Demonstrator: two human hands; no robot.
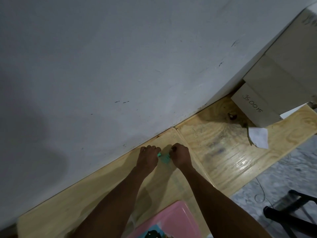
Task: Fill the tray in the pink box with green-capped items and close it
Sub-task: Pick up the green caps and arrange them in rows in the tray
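My left hand [147, 156]: curled closed at the far edge of the table, fingers pinching one end of the green item.
My right hand [181, 154]: closed too, just at three o'clock of the left, gripping the other end.
Green item [165, 158]: small, teal, partly hidden between both fists; shape unclear.
Wooden table [223, 157]: pale plywood, against the grey wall.
Pink box [173, 220]: at six o'clock of my hands, between my forearms.
White box [253, 107]: at two o'clock, marked "JS 0015".
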